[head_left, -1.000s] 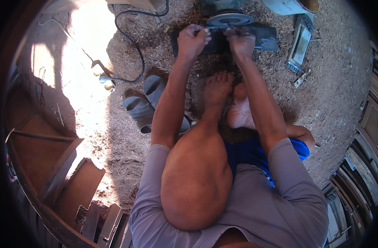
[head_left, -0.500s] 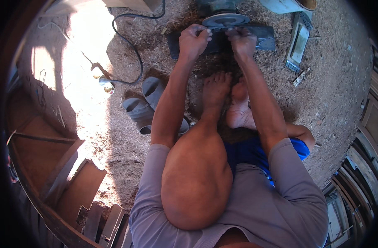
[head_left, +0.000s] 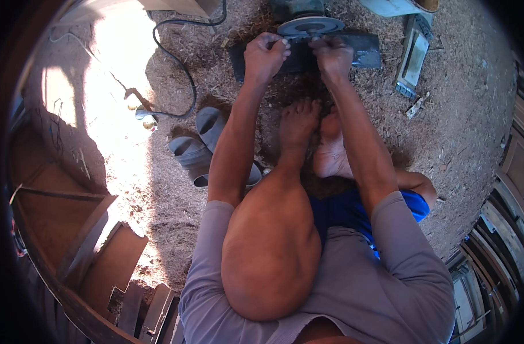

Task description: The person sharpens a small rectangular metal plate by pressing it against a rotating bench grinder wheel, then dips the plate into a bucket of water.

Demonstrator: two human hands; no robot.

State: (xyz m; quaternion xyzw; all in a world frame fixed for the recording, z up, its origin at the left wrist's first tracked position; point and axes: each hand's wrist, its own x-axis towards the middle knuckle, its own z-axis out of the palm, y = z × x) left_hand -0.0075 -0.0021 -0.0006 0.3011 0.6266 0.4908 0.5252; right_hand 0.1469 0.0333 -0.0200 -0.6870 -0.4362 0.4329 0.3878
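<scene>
I sit on sawdust-covered ground with my bare feet (head_left: 307,132) stretched forward. Both arms reach to a round grey grinding disc (head_left: 311,25) on a dark flat base (head_left: 362,49) at the top of the view. My left hand (head_left: 265,56) and my right hand (head_left: 332,56) each pinch one end of a thin, narrow metal piece (head_left: 299,39), which is held against the near edge of the disc. The piece is small and mostly hidden by my fingers.
A pair of grey sandals (head_left: 197,148) lies left of my legs. A black cable (head_left: 188,86) loops across the ground at the upper left. A flat metal-framed object (head_left: 412,57) lies right of the base. Wooden boards (head_left: 84,235) stand at the left, wooden frames (head_left: 505,229) at the right.
</scene>
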